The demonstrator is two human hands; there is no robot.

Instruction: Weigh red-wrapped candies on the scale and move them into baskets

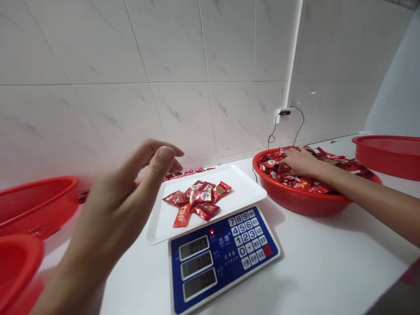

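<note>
The left hand (127,192) is held near the white tray (243,189), thumb and bent fingers apart; by the right hand (303,162), red packets (271,163) in the basin (305,204) are touched, but a grip cannot be told; other packets (205,197) are seen on the tray

Red packets (201,197), white tray (244,186), grey-veined tiles (180,48).

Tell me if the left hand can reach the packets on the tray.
Likely yes: the left hand hovers by the tray, and nothing visible stands between it and the packets.
</note>
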